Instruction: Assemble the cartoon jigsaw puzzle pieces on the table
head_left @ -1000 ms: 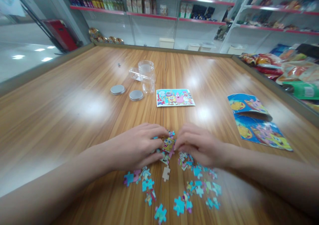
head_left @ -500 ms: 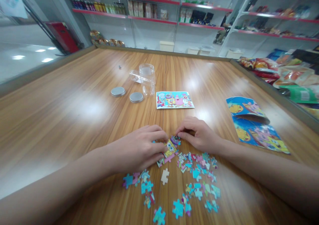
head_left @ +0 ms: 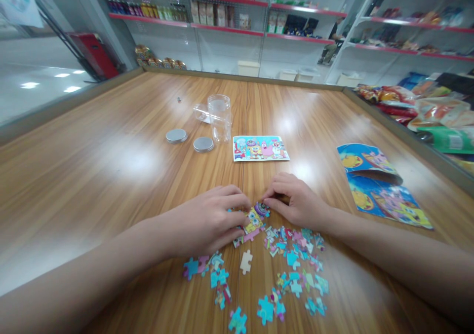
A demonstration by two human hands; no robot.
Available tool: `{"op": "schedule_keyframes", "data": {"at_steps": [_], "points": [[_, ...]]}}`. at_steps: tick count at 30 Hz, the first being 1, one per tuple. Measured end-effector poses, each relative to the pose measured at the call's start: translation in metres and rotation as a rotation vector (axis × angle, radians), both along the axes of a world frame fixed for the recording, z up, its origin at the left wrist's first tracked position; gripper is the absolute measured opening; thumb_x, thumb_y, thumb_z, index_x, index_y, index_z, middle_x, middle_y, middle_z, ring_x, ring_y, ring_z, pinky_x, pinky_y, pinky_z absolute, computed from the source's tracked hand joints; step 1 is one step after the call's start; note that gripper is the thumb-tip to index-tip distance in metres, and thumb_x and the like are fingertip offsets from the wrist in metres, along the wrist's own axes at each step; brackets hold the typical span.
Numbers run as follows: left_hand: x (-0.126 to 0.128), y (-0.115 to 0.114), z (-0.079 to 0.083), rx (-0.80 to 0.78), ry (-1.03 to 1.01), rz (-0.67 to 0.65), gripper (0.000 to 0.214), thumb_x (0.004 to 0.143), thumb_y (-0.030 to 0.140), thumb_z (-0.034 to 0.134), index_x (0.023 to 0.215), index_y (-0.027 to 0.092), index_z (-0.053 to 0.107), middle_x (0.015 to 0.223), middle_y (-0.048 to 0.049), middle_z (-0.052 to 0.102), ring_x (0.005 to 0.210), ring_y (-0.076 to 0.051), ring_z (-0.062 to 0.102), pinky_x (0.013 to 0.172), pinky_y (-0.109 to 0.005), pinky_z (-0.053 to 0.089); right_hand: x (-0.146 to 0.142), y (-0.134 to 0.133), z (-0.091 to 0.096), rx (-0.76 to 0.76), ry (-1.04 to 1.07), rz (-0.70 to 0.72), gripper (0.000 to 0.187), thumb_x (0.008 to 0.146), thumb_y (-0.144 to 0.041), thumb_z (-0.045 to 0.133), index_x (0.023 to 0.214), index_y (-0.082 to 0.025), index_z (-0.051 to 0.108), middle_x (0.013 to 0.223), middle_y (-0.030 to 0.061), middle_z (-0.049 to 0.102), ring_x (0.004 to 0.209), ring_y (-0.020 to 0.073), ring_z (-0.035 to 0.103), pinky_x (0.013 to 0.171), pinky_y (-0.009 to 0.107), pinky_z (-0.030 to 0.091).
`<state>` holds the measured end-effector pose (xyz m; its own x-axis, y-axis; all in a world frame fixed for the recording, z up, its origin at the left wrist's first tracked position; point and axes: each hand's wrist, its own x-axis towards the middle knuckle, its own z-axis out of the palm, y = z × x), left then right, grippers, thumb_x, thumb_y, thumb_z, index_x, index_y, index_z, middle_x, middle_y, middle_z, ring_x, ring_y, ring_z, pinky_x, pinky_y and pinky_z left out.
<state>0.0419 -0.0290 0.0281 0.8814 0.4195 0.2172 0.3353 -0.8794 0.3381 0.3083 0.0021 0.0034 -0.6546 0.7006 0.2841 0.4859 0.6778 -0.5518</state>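
My left hand point(head_left: 207, 220) lies on the wooden table point(head_left: 111, 166) with its fingers curled, pinching the left side of a small joined cluster of puzzle pieces point(head_left: 254, 220) with a yellow cartoon figure. My right hand point(head_left: 296, 201) is curled too, its fingertips pressing a purple piece point(head_left: 262, 207) at the cluster's top right corner. Several loose puzzle pieces point(head_left: 292, 260), mostly blue and pink, lie scattered in front of both hands. One piece point(head_left: 246, 261) lies face down.
A printed cartoon picture card point(head_left: 260, 148) lies beyond my hands. Behind it stand a clear plastic jar point(head_left: 219, 118) and two round metal lids point(head_left: 189, 140). Colourful puzzle packaging point(head_left: 381, 186) lies at the right. Snack bags point(head_left: 425, 107) line the right edge, shelves stand behind.
My right hand has moved up off the loose pieces to the cluster's top right corner, and a purple piece now sits there. My left hand has stayed on the cluster.
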Motion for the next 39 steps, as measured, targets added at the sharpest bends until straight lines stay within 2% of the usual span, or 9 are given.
{"op": "schedule_keyframes", "data": {"at_steps": [16,20,23,29,34,39], "points": [[0.001,0.000,0.002,-0.004,-0.001,0.006,0.018,0.099,0.020,0.057,0.110,0.017,0.071,0.113,-0.0125,0.066,0.110,-0.026,0.060,0.092,-0.041,0.055,-0.001,-0.001,-0.003,0.043,0.013,-0.012,0.005,0.093,-0.021,0.067,0.092,-0.018,0.071,0.083,0.0019,0.066,0.083,0.0166,0.058,0.078,0.031,0.043],[0.001,0.000,0.003,0.001,0.003,0.003,0.017,0.100,0.021,0.057,0.111,0.017,0.070,0.115,-0.0125,0.066,0.110,-0.026,0.060,0.094,-0.042,0.054,-0.001,-0.004,0.001,0.147,0.131,-0.047,0.008,0.094,-0.016,0.060,0.096,-0.017,0.068,0.081,0.0031,0.064,0.079,0.0165,0.058,0.072,0.031,0.045],[0.000,-0.001,0.002,0.002,0.017,0.005,0.016,0.099,0.022,0.058,0.109,0.019,0.070,0.114,-0.0115,0.065,0.107,-0.025,0.059,0.092,-0.041,0.053,0.000,-0.008,0.005,0.261,0.181,-0.025,0.008,0.092,-0.014,0.061,0.095,-0.019,0.067,0.081,0.0033,0.067,0.079,0.0180,0.059,0.074,0.034,0.046],[0.001,-0.001,0.003,0.019,0.074,0.030,0.022,0.099,0.029,0.060,0.117,0.020,0.067,0.113,-0.0115,0.060,0.101,-0.025,0.057,0.089,-0.041,0.053,0.000,-0.011,0.003,0.284,0.090,0.083,0.013,0.091,-0.014,0.063,0.101,-0.020,0.068,0.087,0.0037,0.070,0.083,0.0195,0.058,0.079,0.038,0.045],[0.002,-0.001,0.003,0.022,0.110,0.043,0.029,0.101,0.034,0.057,0.121,0.016,0.065,0.117,-0.0140,0.060,0.105,-0.027,0.056,0.091,-0.045,0.053,0.000,-0.011,0.003,0.247,0.013,0.171,0.019,0.092,-0.027,0.068,0.109,-0.020,0.069,0.105,0.0068,0.069,0.094,0.0210,0.058,0.087,0.040,0.044],[0.000,0.002,0.002,0.043,0.088,0.059,0.024,0.102,0.030,0.053,0.116,0.014,0.067,0.121,-0.0148,0.061,0.112,-0.029,0.055,0.096,-0.050,0.053,0.001,-0.013,0.004,0.181,-0.098,0.218,0.036,0.091,-0.045,0.071,0.116,-0.019,0.068,0.122,0.0104,0.065,0.107,0.0247,0.058,0.094,0.043,0.043]]}}
